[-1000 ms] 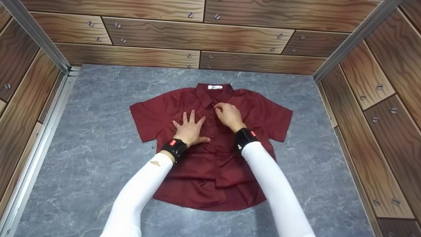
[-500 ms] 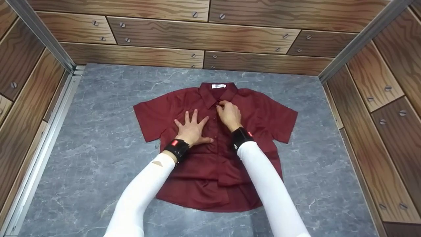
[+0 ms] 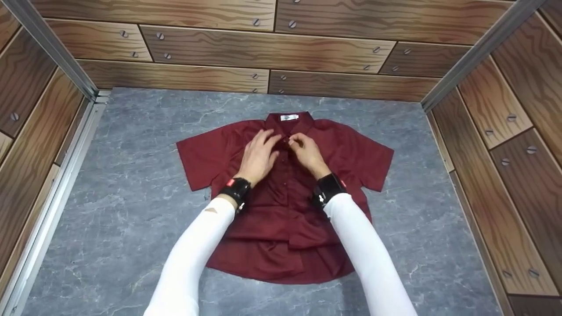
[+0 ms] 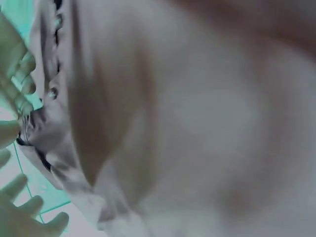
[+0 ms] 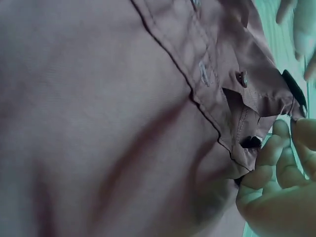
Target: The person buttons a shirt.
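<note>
A dark red short-sleeved shirt (image 3: 263, 224) lies front up, its collar (image 3: 274, 123) at the far end and a white label (image 3: 289, 117) inside the neck. Just below the collar, my right hand (image 3: 308, 152) pinches the front edge of the placket between thumb and fingers. My left hand (image 3: 258, 157) is over the other side of the front, fingers loosely extended toward the right fingertips. In the right wrist view, a button (image 5: 241, 79) and a buttonhole (image 5: 204, 73) show along the placket. Spread left fingers (image 4: 15, 187) appear in the left wrist view.
The shirt rests on a grey marbled surface (image 3: 131, 184). Wood-patterned panels (image 3: 210, 46) wall it in at the back and both sides, with metal rails (image 3: 48, 210) at the corners and left edge.
My left hand has lifted from lying spread on the shirt's front and moved up toward the collar, beside the right hand. The right hand stays near the collar, still pinching.
</note>
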The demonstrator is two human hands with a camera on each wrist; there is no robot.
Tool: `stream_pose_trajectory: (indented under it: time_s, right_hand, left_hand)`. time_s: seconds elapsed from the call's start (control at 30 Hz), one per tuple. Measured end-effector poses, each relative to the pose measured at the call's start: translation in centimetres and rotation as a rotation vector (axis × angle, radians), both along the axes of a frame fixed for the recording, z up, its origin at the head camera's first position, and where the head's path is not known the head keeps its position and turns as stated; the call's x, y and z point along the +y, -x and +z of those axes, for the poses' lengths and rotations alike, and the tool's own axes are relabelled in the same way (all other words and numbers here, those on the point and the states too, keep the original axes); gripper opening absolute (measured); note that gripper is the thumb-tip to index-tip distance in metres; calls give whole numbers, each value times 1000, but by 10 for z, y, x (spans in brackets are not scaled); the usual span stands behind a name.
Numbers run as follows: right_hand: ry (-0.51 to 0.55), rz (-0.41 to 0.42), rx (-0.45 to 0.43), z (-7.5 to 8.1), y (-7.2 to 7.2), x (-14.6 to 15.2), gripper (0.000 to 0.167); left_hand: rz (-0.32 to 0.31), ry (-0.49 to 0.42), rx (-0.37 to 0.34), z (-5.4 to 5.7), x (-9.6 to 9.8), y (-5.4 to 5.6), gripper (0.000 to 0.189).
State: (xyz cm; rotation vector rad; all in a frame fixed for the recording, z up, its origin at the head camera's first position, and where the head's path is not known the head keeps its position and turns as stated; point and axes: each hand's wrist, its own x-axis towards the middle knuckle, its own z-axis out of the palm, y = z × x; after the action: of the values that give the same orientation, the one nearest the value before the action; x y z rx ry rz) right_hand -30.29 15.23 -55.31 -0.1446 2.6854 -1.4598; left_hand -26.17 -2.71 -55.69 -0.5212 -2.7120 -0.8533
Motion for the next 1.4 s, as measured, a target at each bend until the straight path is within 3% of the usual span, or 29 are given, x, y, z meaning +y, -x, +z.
stream_pose_trajectory:
  time_s: [0.07, 0.2, 0.5, 0.73, 0.83, 1.13, 1.4]
  right_hand:
    - [56, 23, -26, -1, -2, -1, 16]
    - [176, 48, -89, -3, -6, -4, 15]
    - [352, 59, -159, -6, -6, -7, 14]
    - [335, 52, -168, -8, -5, -11, 14]
    - [231, 50, -146, -5, -4, -13, 15]
    - [-342, -48, 63, 11, 10, -9, 18]
    - [-754, -24, 240, 3, 23, -11, 29]
  left_hand:
    - [-2, -49, -2, 2, 1, 6, 43]
    - [8, -108, -75, 2, 5, 13, 40]
    - [108, -277, -157, -4, 8, 24, 30]
    - [164, -265, -136, -8, 5, 28, 17]
    - [165, -263, -143, -11, 4, 29, 15]
    - [92, -359, -317, -23, 0, 31, 11]
    - [49, -388, -335, -25, 8, 29, 11]
